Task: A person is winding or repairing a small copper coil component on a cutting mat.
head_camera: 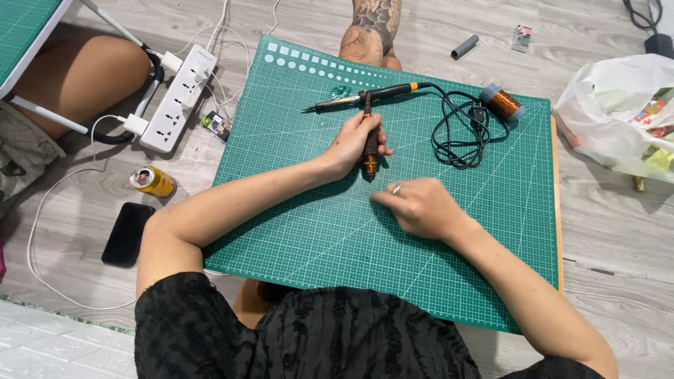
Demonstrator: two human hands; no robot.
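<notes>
My left hand grips a dark rod wound with copper wire, held upright-ish on the green cutting mat. Its copper-wound end pokes out below my fingers. My right hand rests on the mat just below and right of it, fingers loosely curled, a ring on one finger; it seems to pinch something too thin to make out. A soldering iron with black and orange handle lies just beyond the rod, tip pointing left. A spool of copper wire lies at the mat's far right.
The iron's black cable coils on the mat. Left of the mat sit a white power strip, a yellow can and a black phone. A plastic bag lies right. Another person's knee and tattooed leg are nearby.
</notes>
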